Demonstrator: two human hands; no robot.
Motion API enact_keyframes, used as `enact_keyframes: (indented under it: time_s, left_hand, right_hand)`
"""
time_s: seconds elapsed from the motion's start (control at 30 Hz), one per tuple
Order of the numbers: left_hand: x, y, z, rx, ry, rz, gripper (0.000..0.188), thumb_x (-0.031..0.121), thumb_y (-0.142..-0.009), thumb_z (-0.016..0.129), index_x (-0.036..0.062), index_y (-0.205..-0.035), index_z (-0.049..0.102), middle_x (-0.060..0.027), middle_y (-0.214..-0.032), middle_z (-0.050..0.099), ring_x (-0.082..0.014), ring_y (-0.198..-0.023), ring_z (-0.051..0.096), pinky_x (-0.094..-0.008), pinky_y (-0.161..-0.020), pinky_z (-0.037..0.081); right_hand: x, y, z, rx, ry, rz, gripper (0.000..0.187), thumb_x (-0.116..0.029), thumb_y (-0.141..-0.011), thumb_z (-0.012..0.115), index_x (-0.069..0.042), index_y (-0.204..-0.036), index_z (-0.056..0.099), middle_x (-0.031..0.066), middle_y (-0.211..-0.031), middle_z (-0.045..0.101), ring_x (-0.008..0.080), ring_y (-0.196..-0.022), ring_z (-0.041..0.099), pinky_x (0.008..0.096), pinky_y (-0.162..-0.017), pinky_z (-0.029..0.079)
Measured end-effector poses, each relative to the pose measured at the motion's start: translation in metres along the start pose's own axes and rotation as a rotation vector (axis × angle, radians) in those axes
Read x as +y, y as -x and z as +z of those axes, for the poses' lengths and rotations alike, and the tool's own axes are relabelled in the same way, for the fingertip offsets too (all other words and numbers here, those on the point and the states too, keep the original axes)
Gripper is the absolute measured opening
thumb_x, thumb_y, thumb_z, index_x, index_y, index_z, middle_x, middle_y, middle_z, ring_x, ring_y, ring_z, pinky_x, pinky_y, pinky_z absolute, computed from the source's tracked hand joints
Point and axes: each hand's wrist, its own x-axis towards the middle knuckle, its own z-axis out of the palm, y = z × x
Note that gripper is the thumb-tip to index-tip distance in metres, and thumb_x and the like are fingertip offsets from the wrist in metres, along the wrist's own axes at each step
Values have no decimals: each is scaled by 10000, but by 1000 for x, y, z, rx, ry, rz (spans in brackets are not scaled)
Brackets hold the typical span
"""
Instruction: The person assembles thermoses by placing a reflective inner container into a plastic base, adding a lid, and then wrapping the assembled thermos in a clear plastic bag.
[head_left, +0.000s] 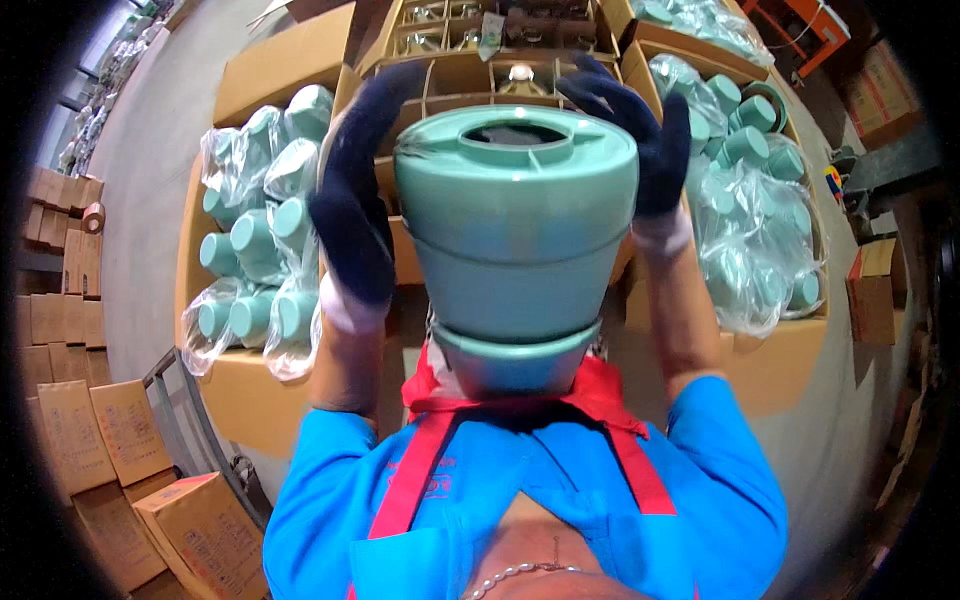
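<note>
A large teal, tapered tub-shaped thing [515,215] stands upright in front of my chest. Its ribbed top has a round dark hole, and its narrow lower end overlaps my red apron [430,460]. My left hand [358,190], in a dark knit glove, is at its left side with fingers stretched out. At the upper right rim is my right hand [640,130], gloved alike, fingers spread. Whether either palm touches the thing I cannot tell, and what bears it from below is hidden. Behind it lies a divided carton [455,77] with clear glass vessels [522,80] in some compartments.
Open cartons flank me: the left carton [270,400] and the right carton [770,365] hold many teal cups [255,245], partly wrapped in clear plastic. Closed cartons [205,535] are stacked at far left beside a metal rail [195,400]. An orange frame [810,35] stands at the back right.
</note>
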Motion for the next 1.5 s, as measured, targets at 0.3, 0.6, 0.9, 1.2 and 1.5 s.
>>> enact_keyframes:
  time_s: [0.3, 0.6, 0.9, 1.2, 1.5]
  left_hand:
    - [-12, -13, -35, -159, 158, 69, 544, 419, -1024, 390, 1, -1333, 550, -187, -1378, 538, -295, -1360, 433, -478, -1135, 301]
    - [-43, 43, 49, 88, 1080, -89, 459, 327, -1044, 367, -27, -1273, 548, -204, -1254, 601, -302, -1179, 574, -413, -1059, 420]
    - [48, 5, 14, 146, -244, 250, 292, 122, -936, 544, 7, -1188, 638, -149, -1142, 664, -295, -1143, 579, -395, -995, 431]
    - [-102, 8, 5, 123, 551, 27, 447, 283, -1027, 384, -40, -1299, 527, -208, -1287, 591, -302, -1203, 569, -402, -1034, 457]
    - [-44, 37, 43, 161, 983, -284, 327, 281, -979, 575, -3, -1143, 582, -145, -1110, 649, -283, -1174, 570, -456, -1091, 374]
  right_hand:
    - [-49, 12, 52, 67, 25, 67, 503, -403, -1036, 387, -7, -1249, 611, 125, -1183, 654, 208, -1137, 584, 348, -1014, 421]
    - [0, 39, 36, -114, 124, -365, 381, -274, -991, 412, 4, -988, 673, 166, -1021, 698, 309, -1009, 641, 458, -991, 432]
    - [17, 10, 21, -69, -544, 275, 683, -525, -1045, 224, 8, -1205, 620, 103, -1096, 683, 197, -1002, 631, 322, -969, 456]
    - [-61, 5, 71, 24, 409, -299, 396, -257, -994, 444, -7, -1259, 599, 147, -1236, 632, 259, -1209, 569, 343, -1051, 403]
    - [37, 22, 17, -172, -144, -338, 218, -146, -945, 534, 2, -1084, 614, 171, -1063, 679, 290, -992, 645, 418, -970, 468]
